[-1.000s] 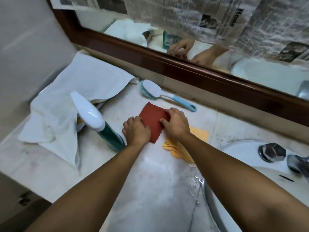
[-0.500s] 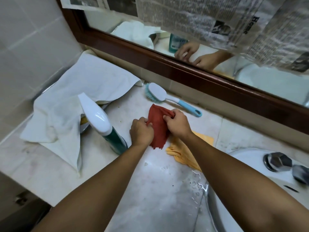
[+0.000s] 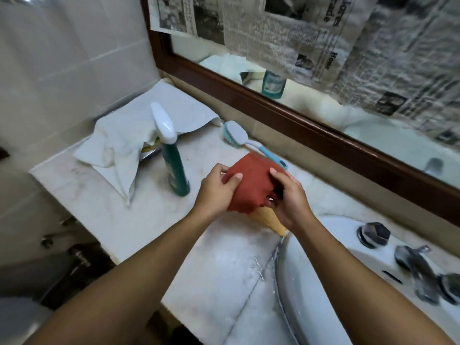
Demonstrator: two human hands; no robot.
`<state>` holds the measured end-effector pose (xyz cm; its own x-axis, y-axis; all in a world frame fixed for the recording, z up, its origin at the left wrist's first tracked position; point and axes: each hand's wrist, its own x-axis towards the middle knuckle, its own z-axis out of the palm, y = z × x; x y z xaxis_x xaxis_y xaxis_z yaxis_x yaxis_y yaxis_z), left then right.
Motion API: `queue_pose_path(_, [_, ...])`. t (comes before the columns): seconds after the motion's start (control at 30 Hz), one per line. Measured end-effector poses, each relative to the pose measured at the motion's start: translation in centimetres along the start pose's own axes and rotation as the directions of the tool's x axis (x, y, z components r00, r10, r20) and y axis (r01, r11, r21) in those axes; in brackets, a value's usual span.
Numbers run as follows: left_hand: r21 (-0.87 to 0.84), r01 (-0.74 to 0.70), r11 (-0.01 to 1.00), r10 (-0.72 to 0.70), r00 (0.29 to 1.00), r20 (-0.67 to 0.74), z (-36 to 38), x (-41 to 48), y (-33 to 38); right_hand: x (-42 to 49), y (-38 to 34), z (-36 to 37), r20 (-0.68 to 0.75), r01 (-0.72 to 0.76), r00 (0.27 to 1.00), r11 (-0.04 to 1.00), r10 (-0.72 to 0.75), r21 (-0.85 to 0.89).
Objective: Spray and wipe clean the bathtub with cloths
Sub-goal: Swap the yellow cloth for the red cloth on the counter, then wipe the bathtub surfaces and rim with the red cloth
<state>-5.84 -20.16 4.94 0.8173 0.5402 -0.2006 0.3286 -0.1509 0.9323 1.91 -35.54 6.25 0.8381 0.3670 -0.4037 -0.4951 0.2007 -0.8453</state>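
A: Where is the red cloth (image 3: 251, 185) sitting?

B: It is being held bunched between both hands, over the tabletop (image 3: 124, 220). The left hand (image 3: 219, 188) is gripping its left side, thumb lying on top. The right hand (image 3: 288, 200) is gripping the right side, fingers curling into the folds.

A: And what is lying under it?

B: A yellow cloth (image 3: 266, 219) is lying flat on the tabletop, showing beneath the red cloth and the right hand, its near corner reaching the sink (image 3: 311, 295) rim.

A: Where is the spray bottle (image 3: 174, 165) standing?

B: It is standing upright just left of the left hand, not touching it. A white towel (image 3: 119, 143) is lying crumpled behind it in the corner.

A: Anything else sitting nearby?

B: A brush (image 3: 239, 134) is lying near the back wall, its blue handle running behind the red cloth. Newspaper (image 3: 298, 38) is hanging over the mirror (image 3: 373, 135) above.
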Motion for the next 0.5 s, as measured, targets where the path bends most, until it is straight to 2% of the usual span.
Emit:
queue_pose_path(0.1, [0.222, -0.180, 0.958, 0.221, 0.959, -0.177, -0.6, -6.9, -0.2, -4.6, 1.0, -1.3, 0.097, -0.043, 0.994, 0.999, 0.043, 0.003])
queue_pose_path(0.17, [0.261, -0.276, 0.925, 0.331, 0.924, -0.194, -0.7, -12.3, -0.3, -8.0, 1.9, -1.7, 0.164, -0.077, 0.983, 0.997, 0.080, -0.026])
queue_pose_path(0.27, [0.158, -0.235, 0.959, 0.263, 0.946, -0.189, -0.7, -19.7, -0.5, -13.7, 3.3, -1.4, 0.284, -0.074, 0.952, 0.986, 0.114, -0.147])
queue_pose_path(0.37, [0.216, -0.140, 0.966, 0.195, 0.947, -0.255, -1.6, -24.9, -1.3, -17.9, 4.6, -0.3, 0.357, -0.022, 0.926, 0.961, 0.124, -0.277])
queue_pose_path(0.5, [0.300, 0.003, 0.954, 0.140, 0.881, -0.452, -5.6, -34.3, -3.8, -25.5, 8.3, 3.7, 0.554, 0.087, 0.807, 0.885, 0.208, -0.458])
